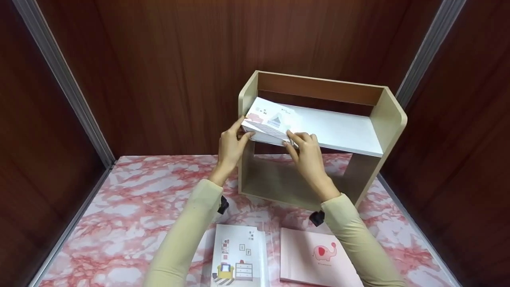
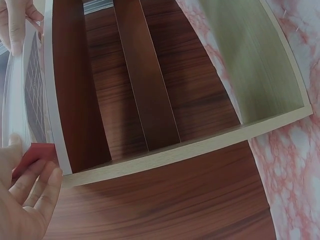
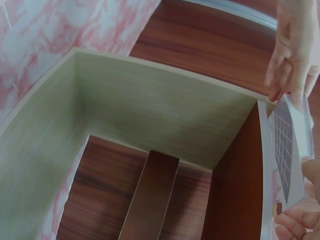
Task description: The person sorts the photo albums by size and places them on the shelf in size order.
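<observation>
A white-covered book (image 1: 275,114) with a tent picture lies tilted at the left end of the white upper shelf (image 1: 338,127) of a small wooden bookshelf (image 1: 392,115). At its left front corner, my left hand (image 1: 230,148) grips the book between thumb and fingers. The right hand (image 1: 309,154) pinches the right front corner. Between cover and pages, a narrow gap shows along the front edge. In the left wrist view, a red piece (image 2: 36,155) sticks out by the left fingers; what it belongs to is unclear.
On the pink marbled table (image 1: 151,191) in front lie a white book (image 1: 239,255) with a furniture drawing and a pink book (image 1: 314,259) with an elephant. Brown wood-grain panels (image 1: 159,79) stand behind and at both sides. The bookshelf has an open lower compartment (image 1: 279,175).
</observation>
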`<control>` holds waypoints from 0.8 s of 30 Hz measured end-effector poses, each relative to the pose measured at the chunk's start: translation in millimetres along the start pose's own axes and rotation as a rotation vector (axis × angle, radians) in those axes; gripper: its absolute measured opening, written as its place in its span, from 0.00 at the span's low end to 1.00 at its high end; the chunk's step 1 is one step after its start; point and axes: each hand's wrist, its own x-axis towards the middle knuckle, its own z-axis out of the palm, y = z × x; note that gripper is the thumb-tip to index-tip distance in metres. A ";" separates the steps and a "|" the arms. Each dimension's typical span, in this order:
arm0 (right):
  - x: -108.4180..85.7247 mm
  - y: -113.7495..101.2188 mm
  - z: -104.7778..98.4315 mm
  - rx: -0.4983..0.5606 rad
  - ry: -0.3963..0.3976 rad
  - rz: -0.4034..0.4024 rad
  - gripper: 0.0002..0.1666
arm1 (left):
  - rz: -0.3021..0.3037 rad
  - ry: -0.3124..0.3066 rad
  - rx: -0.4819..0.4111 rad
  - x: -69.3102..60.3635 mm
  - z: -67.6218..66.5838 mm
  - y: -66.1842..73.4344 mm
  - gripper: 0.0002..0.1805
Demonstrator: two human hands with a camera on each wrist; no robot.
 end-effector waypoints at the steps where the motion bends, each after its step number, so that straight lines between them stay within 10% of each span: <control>1: 0.2 0.0 0.0 0.003 0.000 0.001 0.22 | -0.002 -0.002 0.000 0.2 0.2 0.0 0.29; 24: 1.4 -1.1 2.4 -0.019 0.022 -0.007 0.22 | 0.010 0.029 0.018 3.1 1.3 -0.6 0.28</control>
